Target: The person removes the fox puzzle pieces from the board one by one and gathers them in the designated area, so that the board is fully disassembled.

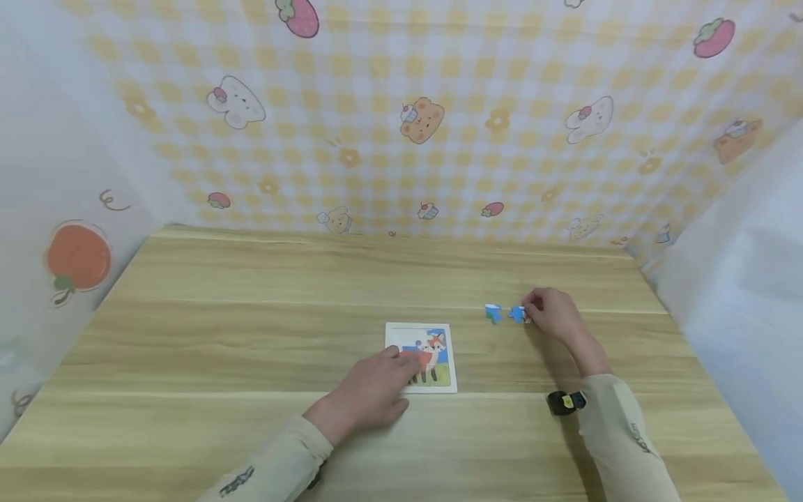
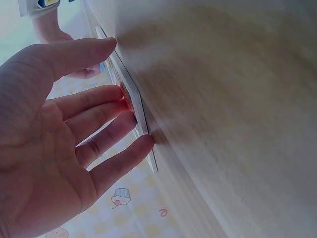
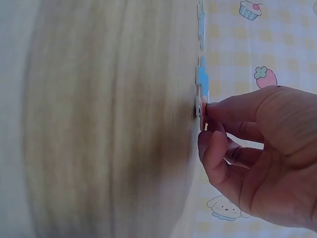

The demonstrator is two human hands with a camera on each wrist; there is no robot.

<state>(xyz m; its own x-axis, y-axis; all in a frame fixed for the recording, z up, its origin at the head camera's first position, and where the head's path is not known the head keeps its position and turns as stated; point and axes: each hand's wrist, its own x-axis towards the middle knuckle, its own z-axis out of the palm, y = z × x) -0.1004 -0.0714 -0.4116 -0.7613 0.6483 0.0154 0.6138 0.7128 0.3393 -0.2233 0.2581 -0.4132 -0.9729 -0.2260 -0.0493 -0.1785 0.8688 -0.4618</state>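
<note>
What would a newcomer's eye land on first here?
Probably the bright animal puzzle near the middle of the wooden table, with the left hand's fingertips on it. Next, the right hand, farther right, pinching a small piece near a blue-and-green one. The yellow-checked cloth with cartoon animals and strawberries also stands out behind the table.

1 puzzle board [image 1: 433,390] — left of puzzle pieces [image 1: 493,313]
</note>
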